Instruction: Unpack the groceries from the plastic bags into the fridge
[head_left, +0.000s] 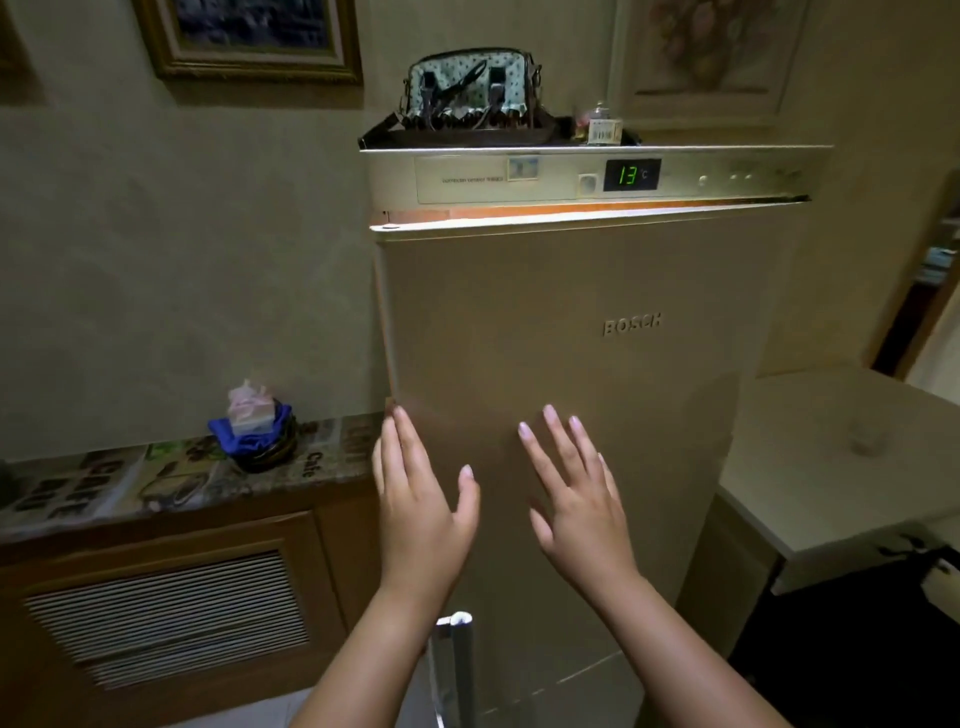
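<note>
both palms are laid flat, fingers spread wide and empty, left hand (415, 499) and right hand (576, 499) against the bosch fridge door (571, 338), with light showing along its top; if pressed unevenly, it could be left ajar. no grocery bags are seen.

1. The fridge door (571, 322) stands almost shut, blocking the way inside; only a thin lit gap shows along its top edge
2. Both hands, the left hand (421, 499) and right hand (576, 499), spread flat before the door
3. To the left, the tabletop (171, 473) butts against the fridge side; a basket (260, 441) stands there
4. A bag (467, 98) crowds the fridge top
</note>
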